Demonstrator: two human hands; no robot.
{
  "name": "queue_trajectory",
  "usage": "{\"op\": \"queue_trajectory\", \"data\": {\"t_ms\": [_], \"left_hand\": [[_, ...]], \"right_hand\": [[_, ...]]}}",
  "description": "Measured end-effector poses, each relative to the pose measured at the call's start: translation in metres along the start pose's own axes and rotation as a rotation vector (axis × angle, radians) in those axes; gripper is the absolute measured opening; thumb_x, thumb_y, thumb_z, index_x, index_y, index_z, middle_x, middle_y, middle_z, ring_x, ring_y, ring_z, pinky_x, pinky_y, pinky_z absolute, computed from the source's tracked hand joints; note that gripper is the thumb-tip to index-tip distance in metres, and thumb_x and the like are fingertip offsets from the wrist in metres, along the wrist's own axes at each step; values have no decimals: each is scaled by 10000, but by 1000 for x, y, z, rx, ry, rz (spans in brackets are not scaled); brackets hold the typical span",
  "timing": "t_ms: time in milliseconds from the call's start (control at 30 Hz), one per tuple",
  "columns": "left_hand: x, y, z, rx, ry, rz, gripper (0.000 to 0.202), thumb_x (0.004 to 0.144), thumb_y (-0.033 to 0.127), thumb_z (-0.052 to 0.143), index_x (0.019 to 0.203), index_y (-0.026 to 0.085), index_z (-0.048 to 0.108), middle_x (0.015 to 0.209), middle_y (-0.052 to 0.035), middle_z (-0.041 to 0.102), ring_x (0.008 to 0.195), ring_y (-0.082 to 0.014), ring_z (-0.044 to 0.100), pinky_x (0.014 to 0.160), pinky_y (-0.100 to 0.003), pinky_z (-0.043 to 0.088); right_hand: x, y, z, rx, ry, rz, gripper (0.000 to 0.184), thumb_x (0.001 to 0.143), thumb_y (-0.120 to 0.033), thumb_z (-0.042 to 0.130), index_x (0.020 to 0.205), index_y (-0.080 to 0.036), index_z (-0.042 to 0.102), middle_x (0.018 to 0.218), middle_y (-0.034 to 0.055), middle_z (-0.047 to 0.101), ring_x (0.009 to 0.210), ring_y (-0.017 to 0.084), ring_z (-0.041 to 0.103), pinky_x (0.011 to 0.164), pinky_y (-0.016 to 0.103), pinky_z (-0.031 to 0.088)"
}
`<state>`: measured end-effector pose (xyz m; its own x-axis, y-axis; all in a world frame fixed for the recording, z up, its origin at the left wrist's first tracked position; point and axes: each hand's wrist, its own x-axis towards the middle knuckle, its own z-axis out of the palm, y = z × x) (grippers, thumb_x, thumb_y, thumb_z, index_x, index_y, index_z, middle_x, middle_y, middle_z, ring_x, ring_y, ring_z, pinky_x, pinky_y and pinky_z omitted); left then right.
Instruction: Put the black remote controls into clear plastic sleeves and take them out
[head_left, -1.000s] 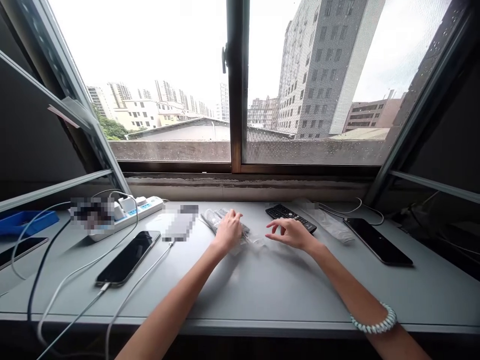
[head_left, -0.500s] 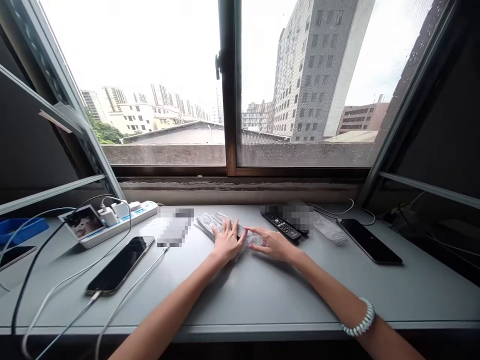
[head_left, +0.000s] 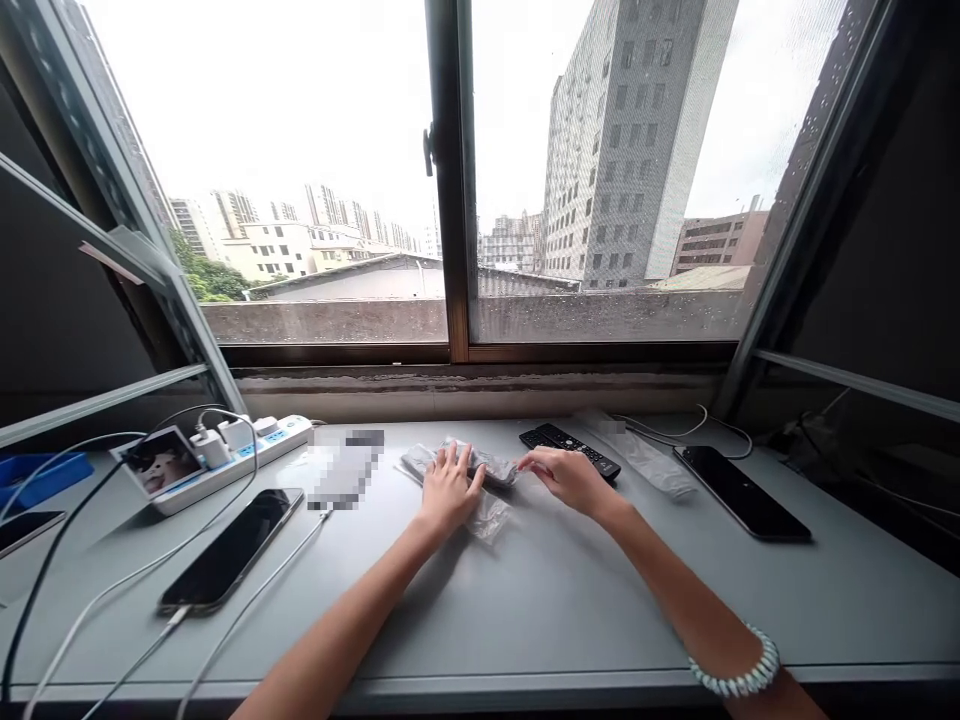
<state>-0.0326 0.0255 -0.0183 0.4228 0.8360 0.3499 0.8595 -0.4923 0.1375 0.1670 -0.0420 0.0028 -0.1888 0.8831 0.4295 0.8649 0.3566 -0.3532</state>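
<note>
My left hand [head_left: 448, 492] lies with fingers spread on a dark, long object in clear plastic [head_left: 495, 466], pressing it to the desk. What the wrapped object is, I cannot make out under the plastic and the hand. Loose crumpled plastic [head_left: 487, 518] sticks out below that palm. At the wrapped object's right end, my right hand [head_left: 566, 478] has thumb and forefinger pinched on the edge of the plastic bag. Just beyond that hand lie black remote controls [head_left: 581, 448], partly covered by it.
An empty-looking clear bag [head_left: 660, 470] and a black phone [head_left: 742, 492] lie to the right. On the left are a charging phone [head_left: 232, 550], a blurred-out object [head_left: 345, 475] with a cable, a white power strip [head_left: 277, 440] and a blue tray [head_left: 45, 478]. The window [head_left: 315, 355] stands behind.
My right hand has drawn back slightly to the right and turned, its fingers going from spread to pinched. My left hand stays on the wrapped object. The view has tilted up a little.
</note>
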Motion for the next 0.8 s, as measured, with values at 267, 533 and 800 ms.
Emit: {"op": "queue_trajectory", "data": {"t_ms": [267, 533, 800], "left_hand": [[1, 1, 1, -41, -197, -59, 666, 856, 502, 326, 1403, 132, 241, 1462, -124, 265, 1365, -292, 145, 1098, -448, 139], [6, -3, 11, -190, -94, -132, 617, 888, 481, 256, 1399, 136, 244, 1460, -121, 268, 1376, -272, 104, 1100, -473, 128], [2, 5, -17, -97, 178, -6, 367, 854, 440, 372, 899, 162, 607, 969, -95, 600, 1001, -245, 522, 855, -372, 403]], "right_hand": [[-1, 5, -16, 35, 596, 192, 261, 907, -294, 328, 909, -237, 583, 863, 14, 650, 629, 135, 575, 547, 233, 364], [3, 10, -29, 565, 1133, 296, 122, 822, -326, 434, 846, -211, 467, 748, 10, 516, 609, 143, 554, 588, 281, 457], [5, 19, -21, 1118, 1067, 408, 189, 677, -234, 488, 861, -234, 442, 689, -41, 450, 539, 131, 549, 549, 320, 507]]}}
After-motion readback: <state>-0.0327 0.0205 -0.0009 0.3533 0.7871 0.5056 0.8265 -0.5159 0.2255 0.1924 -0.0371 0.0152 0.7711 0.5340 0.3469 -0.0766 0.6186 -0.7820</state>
